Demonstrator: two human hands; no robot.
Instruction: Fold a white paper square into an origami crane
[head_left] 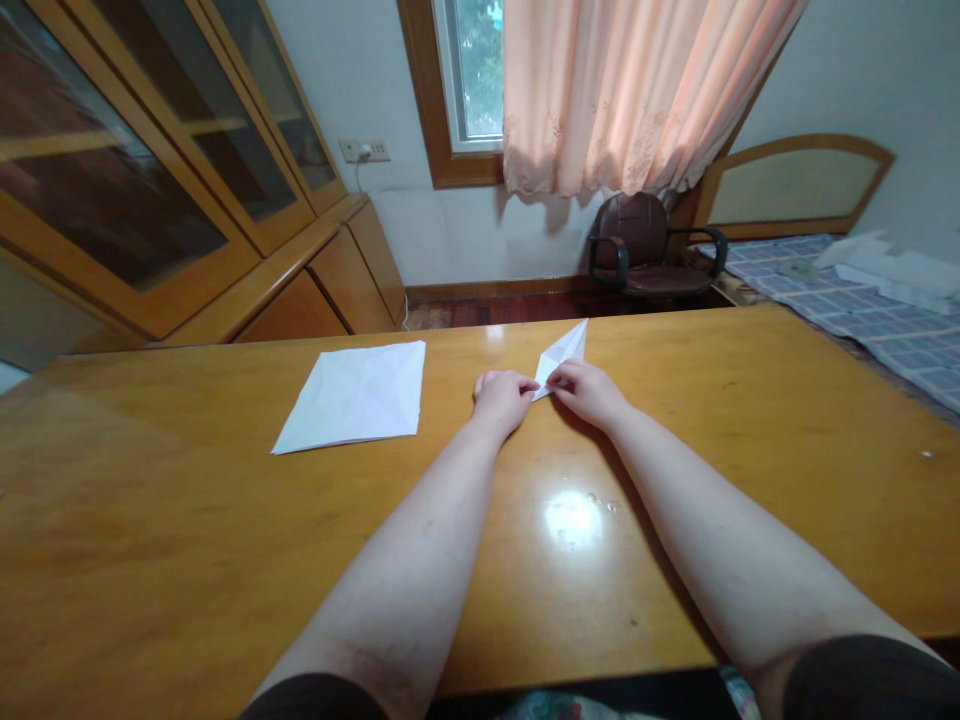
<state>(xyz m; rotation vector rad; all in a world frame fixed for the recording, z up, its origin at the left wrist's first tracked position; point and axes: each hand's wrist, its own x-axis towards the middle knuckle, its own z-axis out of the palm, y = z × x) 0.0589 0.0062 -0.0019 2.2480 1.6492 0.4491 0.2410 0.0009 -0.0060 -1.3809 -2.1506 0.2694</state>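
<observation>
- My right hand (589, 392) pinches the near part of one folded white paper (562, 349); my left hand (504, 402) touches its near corner, though I cannot tell whether it grips.
- The folded white paper lies near the far edge of the wooden desk (247, 560), long axis slanting away and rightward, sharp tip far; my fingers cover its near part.
- To the left: one white paper stack (352, 394), sheets uncountable.
- Beyond: one armchair (634, 240), one bed (855, 290).

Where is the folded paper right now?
In the head view, the folded paper lies right of centre near the far edge of the table, its near end between the left hand and right hand.
</observation>
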